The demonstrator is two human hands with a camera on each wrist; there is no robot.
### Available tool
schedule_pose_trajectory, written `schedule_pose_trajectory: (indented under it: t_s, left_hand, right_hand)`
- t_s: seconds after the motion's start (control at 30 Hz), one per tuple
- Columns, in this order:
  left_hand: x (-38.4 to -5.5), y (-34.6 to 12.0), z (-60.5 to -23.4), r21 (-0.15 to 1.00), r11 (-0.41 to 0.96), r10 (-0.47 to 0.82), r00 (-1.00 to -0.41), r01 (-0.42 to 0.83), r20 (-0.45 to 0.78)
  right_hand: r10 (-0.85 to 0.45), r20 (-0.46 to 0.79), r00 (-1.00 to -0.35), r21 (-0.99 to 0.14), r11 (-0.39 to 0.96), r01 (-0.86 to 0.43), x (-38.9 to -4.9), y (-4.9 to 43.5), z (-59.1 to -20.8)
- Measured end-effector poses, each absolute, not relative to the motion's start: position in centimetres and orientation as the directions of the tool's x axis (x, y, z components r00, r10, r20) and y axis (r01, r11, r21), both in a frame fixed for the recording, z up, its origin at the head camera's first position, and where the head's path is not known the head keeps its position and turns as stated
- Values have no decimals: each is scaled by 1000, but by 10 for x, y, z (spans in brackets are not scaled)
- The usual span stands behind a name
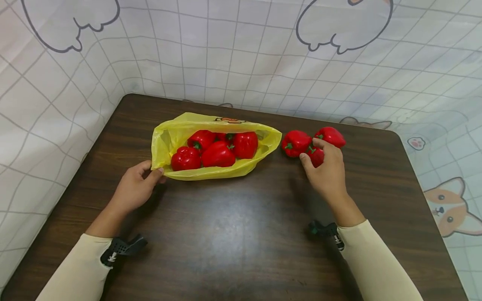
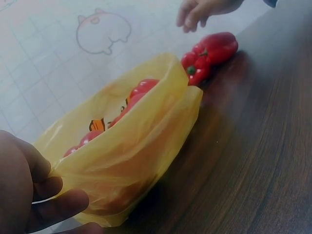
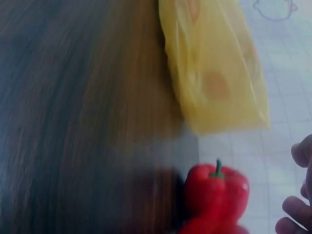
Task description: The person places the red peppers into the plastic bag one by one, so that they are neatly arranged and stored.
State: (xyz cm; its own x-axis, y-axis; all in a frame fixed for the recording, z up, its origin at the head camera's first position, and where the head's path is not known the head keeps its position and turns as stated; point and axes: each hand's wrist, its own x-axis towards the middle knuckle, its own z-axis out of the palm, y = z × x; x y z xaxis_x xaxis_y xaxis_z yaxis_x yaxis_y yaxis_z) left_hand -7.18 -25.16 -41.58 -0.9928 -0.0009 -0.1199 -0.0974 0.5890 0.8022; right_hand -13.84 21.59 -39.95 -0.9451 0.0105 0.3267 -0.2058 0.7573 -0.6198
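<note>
My left hand [image 1: 132, 190] pinches the left end of a yellow plastic bag [image 1: 203, 173] between thumb and fingers. The bag's mouth gapes upward, showing several red bell peppers [image 1: 218, 154] inside. Three more red bell peppers lie bunched just right of it: one near the bag [image 1: 296, 144], one behind [image 1: 332, 136], one in front [image 1: 316, 156], partly covered by my right hand [image 1: 331, 171]. That hand hovers over the bunch, thumb and fingers spread; the left wrist view shows the hand [image 2: 207, 12] above the peppers with nothing in its grasp.
Everything rests on a dark brown wooden table [image 1: 226, 234]. A white gridded cloth [image 1: 233, 54] with cartoon animals hangs along its back and sides. Black straps with camera mounts sit on the left wrist [image 1: 120, 248] and the right wrist [image 1: 327, 231].
</note>
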Motion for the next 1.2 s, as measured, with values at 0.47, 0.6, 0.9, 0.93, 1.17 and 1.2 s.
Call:
schedule_pose_trajectory:
  t_s: [0.47,0.6,0.9,0.93,1.17,1.2]
  left_hand:
    - [-71,-251,-413,792,603,-1,-993,-97,-120]
    - [-72,-251,-413,792,602,-3,-992,-101,-124]
    - [-71,-251,-412,798,593,-4,-992,-106,-129]
    - [-71,-251,-412,797,594,-4,-992,-107,-130]
    - [-72,-251,-412,798,594,-3,-992,-101,-123]
    - [-72,-251,-412,799,593,-3,-992,-101,-123]
  right_hand:
    - [22,275,-961,-596,788,-152,-144,250,-405]
    - [20,246,-969,-592,795,-134,-145,259,-406]
    - [-17,139,-990,-572,815,-95,-147,278,-415]
    - [-22,126,-992,-569,818,-90,-147,280,-417]
    - [-24,69,-997,-554,831,-58,-145,287,-427]
    - [-22,69,-997,-554,830,-57,-145,288,-428]
